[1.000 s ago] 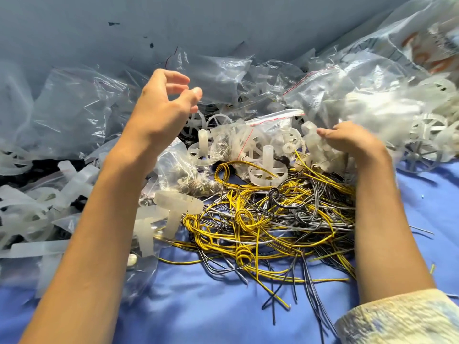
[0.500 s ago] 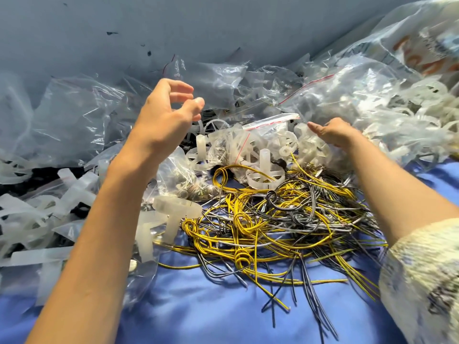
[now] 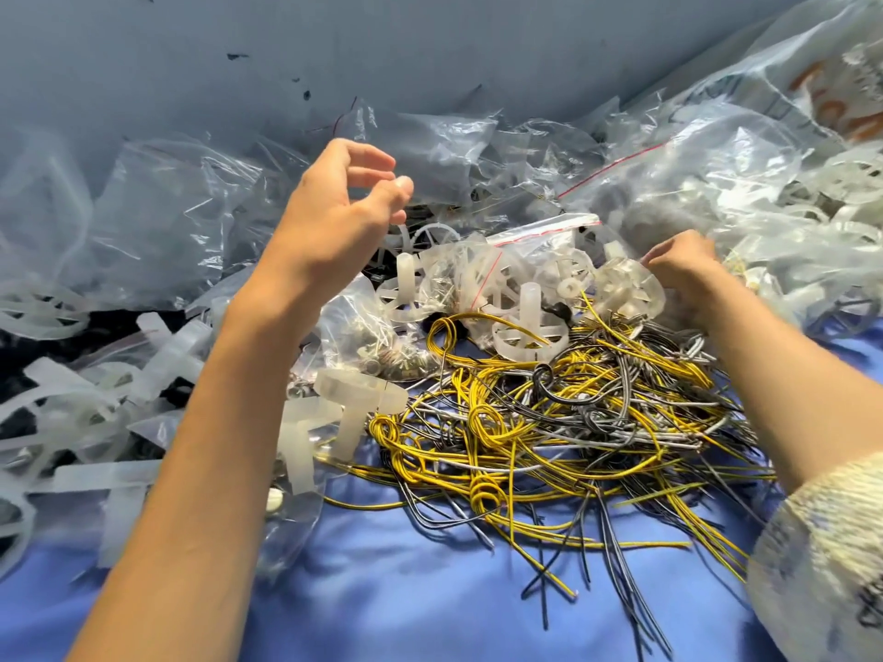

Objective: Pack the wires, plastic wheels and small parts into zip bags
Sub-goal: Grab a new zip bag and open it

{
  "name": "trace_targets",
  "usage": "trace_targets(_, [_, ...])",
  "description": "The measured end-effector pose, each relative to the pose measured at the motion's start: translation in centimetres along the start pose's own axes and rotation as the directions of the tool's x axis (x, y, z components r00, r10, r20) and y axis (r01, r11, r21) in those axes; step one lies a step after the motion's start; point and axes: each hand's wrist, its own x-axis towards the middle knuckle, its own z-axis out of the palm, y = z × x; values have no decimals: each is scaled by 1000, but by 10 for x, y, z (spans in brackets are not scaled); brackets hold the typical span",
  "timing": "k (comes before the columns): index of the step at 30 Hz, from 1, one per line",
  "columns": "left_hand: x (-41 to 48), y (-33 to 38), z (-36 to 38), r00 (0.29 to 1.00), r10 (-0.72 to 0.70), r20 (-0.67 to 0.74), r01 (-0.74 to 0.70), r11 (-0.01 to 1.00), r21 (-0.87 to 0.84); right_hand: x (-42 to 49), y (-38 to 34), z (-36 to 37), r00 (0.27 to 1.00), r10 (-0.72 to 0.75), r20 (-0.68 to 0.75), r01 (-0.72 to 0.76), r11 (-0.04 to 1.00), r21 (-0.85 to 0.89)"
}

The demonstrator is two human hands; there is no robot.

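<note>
Right hand (image 3: 683, 269) has shifted out toward 3 o'clock since half a second back and now sits in the bag heap. Left hand (image 3: 334, 222) has barely moved, pile unchanged.

Blue cloth (image 3: 406, 590) covers the work surface, bare from 5 to 7 o'clock. Grey-blue wall (image 3: 430, 50) across 12 o'clock. Heap of crumpled clear plastic zip bags (image 3: 454, 145) runs along the wall foot from 9 to 3 o'clock. Large clear bag with orange print (image 3: 788, 88) on top at 2 o'clock.

Tangle of yellow and grey insulated wires (image 3: 573, 422) lies loose on the cloth, centre to 4 o'clock, between the two forearms, not bagged. Bagged translucent white plastic strips (image 3: 86, 422) at 9 o'clock, partly behind the left forearm.

Translucent white spoked plastic wheels (image 3: 530, 336) at centre, touching the wires' 12 o'clock edge. Some are inside a clear zip bag with a red seal strip (image 3: 540, 231), some loose. Small clear bag of metal small parts (image 3: 382, 355) just at 9 o'clock of the wheels, beside the left wrist.

Left hand: raised at 11 o'clock, fingers loosely curled, thumb apart from them, nothing in it. Right hand: at 2 o'clock, blurred, fingers bent against clear plastic; can't tell whether it grips anything. Cream patterned sleeve (image 3: 822, 542) at 4 o'clock.
</note>
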Motion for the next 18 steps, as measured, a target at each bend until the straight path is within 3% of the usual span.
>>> trace_targets(4, [1,-1,-2,1000,-8,3,8,1000,1,-2,-27,-24,979,-52,-198,90,978,189])
trace_targets(7, [1,-5,-2,1000,-30,8,30,999,10,-25,-69,-46,951,-247,-189,298,896,329])
trace_targets(9, [3,-5,-2,998,-63,1,63,998,-28,-50,-96,-56,900,-413,-141,435,868,240])
trace_targets(11, [6,-3,-2,991,-135,-24,131,985,-117,-79,-114,-61,838,-545,1,541,833,116])
trace_targets(14, [7,3,-6,978,-207,-30,188,933,-308,-120,-132,-47,678,-701,223,733,667,-132])
trace_targets(16, [7,6,-6,985,-174,-5,158,908,-388,-136,-138,-28,573,-776,262,817,567,-108])
trace_targets(18, [3,11,-6,990,-138,-28,120,928,-352,-148,-140,-13,549,-793,265,820,573,14])
